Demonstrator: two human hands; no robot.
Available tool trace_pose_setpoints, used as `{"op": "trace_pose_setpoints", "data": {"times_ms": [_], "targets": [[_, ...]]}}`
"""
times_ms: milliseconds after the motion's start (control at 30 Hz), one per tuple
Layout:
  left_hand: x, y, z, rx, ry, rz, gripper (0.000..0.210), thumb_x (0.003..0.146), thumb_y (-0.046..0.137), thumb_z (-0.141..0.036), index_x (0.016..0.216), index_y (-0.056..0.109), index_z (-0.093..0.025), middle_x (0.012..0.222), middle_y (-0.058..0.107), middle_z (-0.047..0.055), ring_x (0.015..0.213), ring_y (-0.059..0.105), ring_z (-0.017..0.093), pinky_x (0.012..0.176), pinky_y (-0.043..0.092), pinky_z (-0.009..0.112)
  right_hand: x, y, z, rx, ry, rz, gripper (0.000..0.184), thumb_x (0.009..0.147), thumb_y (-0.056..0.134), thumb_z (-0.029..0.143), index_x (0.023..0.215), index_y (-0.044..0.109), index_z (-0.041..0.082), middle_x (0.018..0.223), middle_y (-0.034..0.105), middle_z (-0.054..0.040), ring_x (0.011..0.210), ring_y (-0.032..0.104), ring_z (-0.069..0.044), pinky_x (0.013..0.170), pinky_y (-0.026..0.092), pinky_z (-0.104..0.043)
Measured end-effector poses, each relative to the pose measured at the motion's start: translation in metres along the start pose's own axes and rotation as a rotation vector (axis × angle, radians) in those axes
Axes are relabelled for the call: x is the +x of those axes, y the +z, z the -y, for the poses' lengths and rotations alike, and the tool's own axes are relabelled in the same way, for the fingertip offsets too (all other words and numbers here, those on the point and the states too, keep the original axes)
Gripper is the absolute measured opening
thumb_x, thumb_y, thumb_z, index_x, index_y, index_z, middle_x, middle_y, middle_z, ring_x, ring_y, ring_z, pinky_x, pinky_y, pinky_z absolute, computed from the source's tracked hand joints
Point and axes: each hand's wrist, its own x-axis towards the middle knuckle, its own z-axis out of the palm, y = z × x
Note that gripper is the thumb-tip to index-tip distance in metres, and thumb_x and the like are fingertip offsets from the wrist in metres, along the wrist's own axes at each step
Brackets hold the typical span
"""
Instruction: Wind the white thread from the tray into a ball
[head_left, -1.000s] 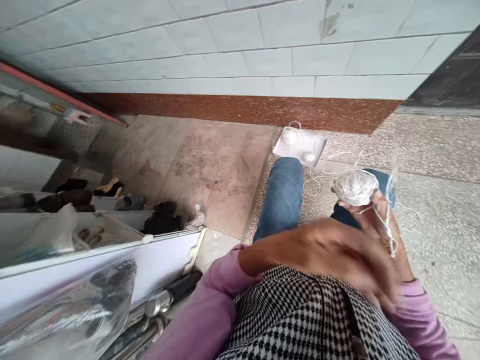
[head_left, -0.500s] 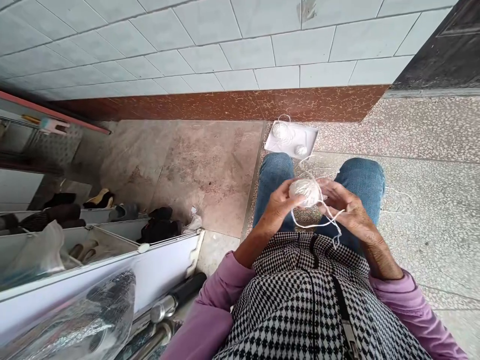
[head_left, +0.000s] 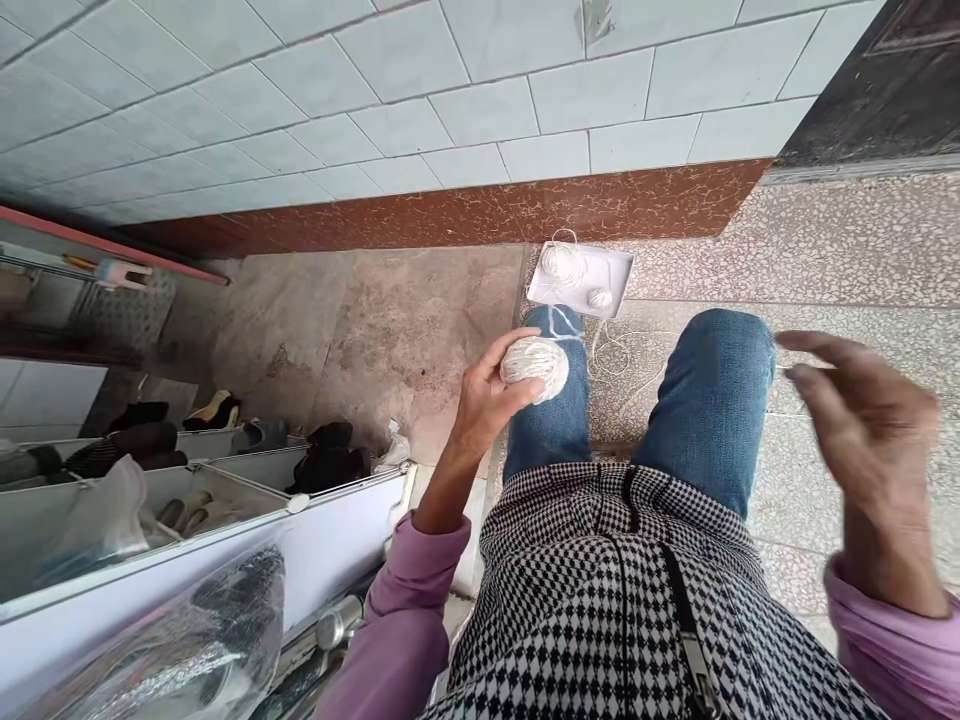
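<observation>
Left fingers [head_left: 519, 398] curled around white yarn ball [head_left: 536, 368] | right fingers [head_left: 825, 348] parted | tray [head_left: 619, 268] holds looped yarn [head_left: 560, 262], small ball [head_left: 600, 298]

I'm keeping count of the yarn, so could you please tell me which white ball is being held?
The ball in the left hand, the only one outside the tray, where a larger ball and a smaller ball lie.

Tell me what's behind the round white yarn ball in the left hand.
The left blue denim trouser leg shows past the right side of the white yarn ball and below it. Whatever sits directly behind the ball is covered.
</observation>
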Motion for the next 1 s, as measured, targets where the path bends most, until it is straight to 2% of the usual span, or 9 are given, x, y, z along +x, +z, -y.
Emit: {"op": "trace_pose_setpoints", "data": {"times_ms": [67, 133, 267, 367, 500, 600, 700, 833, 1000], "targets": [[-0.006, 0.005, -0.011, -0.018, -0.009, 0.079, 0.060, 0.076, 0.087, -0.044, 0.132, 0.075, -0.027, 0.121, 0.077, 0.007, 0.107, 0.073, 0.027, 0.098, 0.061, 0.041, 0.001, 0.035, 0.035, 0.134, -0.102, 0.114, 0.029, 0.106, 0.064, 0.039, 0.133, 0.075, 0.037, 0.132, 0.078, -0.0053, 0.116, 0.076, -0.034, 0.102, 0.062, -0.059], [-0.013, 0.009, -0.022, -0.015, -0.017, 0.156, 0.061, 0.076, 0.089, -0.046, 0.133, 0.075, -0.029, 0.125, 0.077, 0.007, 0.110, 0.073, 0.028, 0.098, 0.061, 0.041, 0.004, 0.070, 0.061, 0.242, -0.219, 0.282, 0.037, 0.108, 0.058, 0.031, 0.142, 0.071, 0.034, 0.140, 0.075, -0.0050, 0.124, 0.073, -0.031, 0.106, 0.061, -0.056], [-0.025, 0.008, -0.038, -0.027, 0.009, 0.246, 0.063, 0.076, 0.092, -0.049, 0.133, 0.077, -0.029, 0.128, 0.076, 0.008, 0.117, 0.071, 0.032, 0.103, 0.060, 0.043, 0.009, 0.111, 0.067, 0.401, -0.293, 0.533, 0.040, 0.108, 0.057, 0.029, 0.146, 0.070, 0.029, 0.142, 0.074, -0.0064, 0.127, 0.072, -0.027, 0.107, 0.061, -0.048], [-0.028, 0.004, -0.040, -0.077, 0.023, 0.256, 0.066, 0.076, 0.092, -0.050, 0.136, 0.075, -0.030, 0.125, 0.076, 0.008, 0.115, 0.072, 0.031, 0.100, 0.061, 0.041, 0.011, 0.109, 0.046, 0.482, -0.167, 0.511, 0.022, 0.106, 0.065, 0.039, 0.112, 0.082, 0.026, 0.106, 0.082, -0.0041, 0.093, 0.077, -0.021, 0.088, 0.064, -0.037], [-0.024, 0.003, -0.033, -0.069, -0.004, 0.204, 0.074, 0.071, 0.095, -0.048, 0.139, 0.071, -0.030, 0.131, 0.074, 0.009, 0.117, 0.072, 0.031, 0.100, 0.061, 0.041, 0.011, 0.085, 0.023, 0.557, -0.014, 0.434, 0.028, 0.101, 0.075, 0.050, 0.092, 0.082, 0.025, 0.071, 0.070, 0.0001, 0.064, 0.062, -0.014, 0.062, 0.053, -0.028], [-0.020, 0.008, -0.027, -0.066, -0.029, 0.189, 0.071, 0.070, 0.095, -0.044, 0.135, 0.072, -0.027, 0.133, 0.073, 0.009, 0.121, 0.070, 0.030, 0.106, 0.059, 0.042, 0.009, 0.072, 0.021, 0.537, 0.007, 0.390, 0.033, 0.100, 0.075, 0.055, 0.092, 0.084, 0.025, 0.070, 0.068, 0.0002, 0.058, 0.054, -0.012, 0.055, 0.046, -0.027], [-0.018, 0.013, -0.022, -0.070, -0.016, 0.145, 0.069, 0.069, 0.096, -0.039, 0.133, 0.072, -0.025, 0.134, 0.074, 0.009, 0.123, 0.070, 0.030, 0.110, 0.057, 0.043, 0.005, 0.071, 0.025, 0.489, -0.026, 0.356, 0.037, 0.101, 0.071, 0.058, 0.089, 0.083, 0.025, 0.073, 0.070, -0.0005, 0.061, 0.056, -0.014, 0.057, 0.047, -0.029], [-0.017, 0.019, -0.015, -0.037, 0.090, 0.056, 0.071, 0.068, 0.098, -0.034, 0.133, 0.071, -0.024, 0.132, 0.075, 0.010, 0.122, 0.072, 0.030, 0.108, 0.059, 0.043, -0.005, 0.083, 0.026, 0.440, -0.054, 0.350, 0.034, 0.105, 0.065, 0.054, 0.099, 0.082, 0.025, 0.089, 0.077, -0.0029, 0.077, 0.067, -0.018, 0.071, 0.055, -0.031], [-0.009, 0.034, -0.008, -0.140, 0.195, 0.045, 0.067, 0.072, 0.097, -0.034, 0.133, 0.071, -0.027, 0.126, 0.077, 0.006, 0.114, 0.075, 0.024, 0.102, 0.061, 0.036, -0.025, 0.108, 0.030, 0.396, -0.103, 0.421, 0.039, 0.110, 0.056, 0.048, 0.096, 0.078, 0.020, 0.084, 0.075, -0.0031, 0.071, 0.066, -0.016, 0.068, 0.053, -0.028]]}}
